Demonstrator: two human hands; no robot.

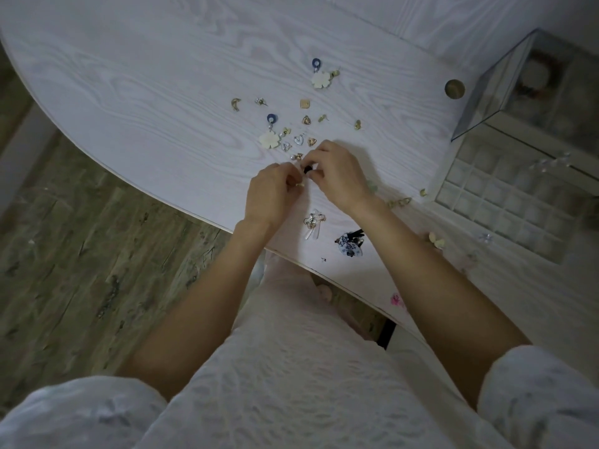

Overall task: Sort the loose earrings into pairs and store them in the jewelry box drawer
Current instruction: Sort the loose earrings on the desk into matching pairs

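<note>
- Clear acrylic jewelry box (pixel 505 92) sits at the table's far right; through its walls I see only blurred dark and pale shapes, so I cannot tell what is inside
- Its drawer (pixel 505 202) is pulled out toward me, a grid of small square compartments; the ones I can make out look pale and bare, with something clear and glinting near its back edge
- My left hand (pixel 269 196) has its fingers curled, pinching a small gold earring (pixel 299 185)
- My right hand (pixel 337 176) is curled too, gripping a small dark piece (pixel 307 170) just beside the left fingertips
- Loose earrings (pixel 291 124) lie scattered on the white wood-grain table (pixel 129 92), including two cream flower drops (pixel 321 80) well apart
</note>
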